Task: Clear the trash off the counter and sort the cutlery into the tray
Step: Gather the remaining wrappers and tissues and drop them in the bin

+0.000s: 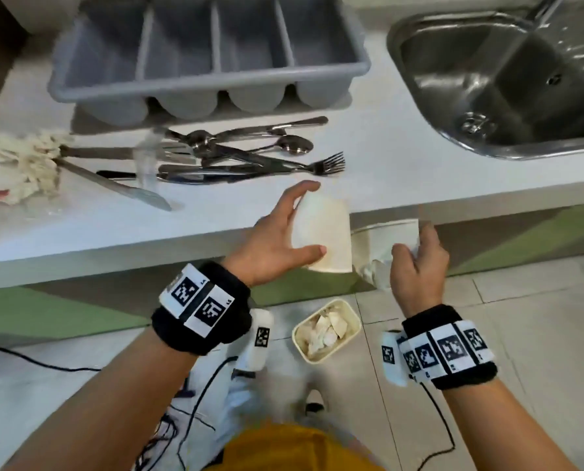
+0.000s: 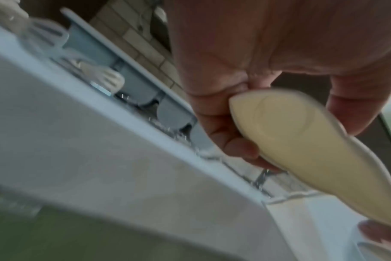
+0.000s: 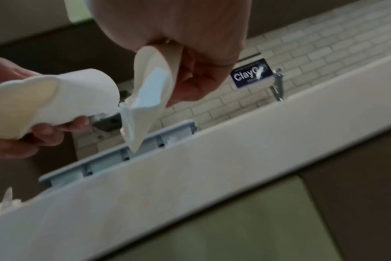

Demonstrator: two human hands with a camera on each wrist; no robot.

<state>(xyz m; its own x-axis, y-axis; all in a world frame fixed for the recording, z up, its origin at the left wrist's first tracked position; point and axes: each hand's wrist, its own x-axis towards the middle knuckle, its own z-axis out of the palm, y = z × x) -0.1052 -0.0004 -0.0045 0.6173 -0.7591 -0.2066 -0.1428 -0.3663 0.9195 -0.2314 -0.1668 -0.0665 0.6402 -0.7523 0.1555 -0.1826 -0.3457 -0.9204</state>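
Note:
At the counter's front edge my left hand point(image 1: 309, 219) grips a squashed white paper cup point(image 1: 331, 229), thumb on one side and fingers on the other; the left wrist view shows this cup point(image 2: 301, 141) flattened in my fingers point(image 2: 230, 141). Just off the edge, my right hand point(image 1: 413, 243) pinches a second crumpled paper cup point(image 1: 382, 232), which hangs folded in the right wrist view point(image 3: 147, 98). Behind my left hand, a pile of forks, spoons and knives point(image 1: 249, 158) lies on the counter. Further back stands the grey cutlery tray point(image 1: 209, 88).
A cream bin point(image 1: 353, 316) holding paper scraps stands on the floor below my hands. Crumpled napkins point(image 1: 15, 164) and a clear plastic wrapper point(image 1: 147, 154) lie at the counter's left. A steel sink point(image 1: 487, 79) is set in at the right. Cables trail across the floor.

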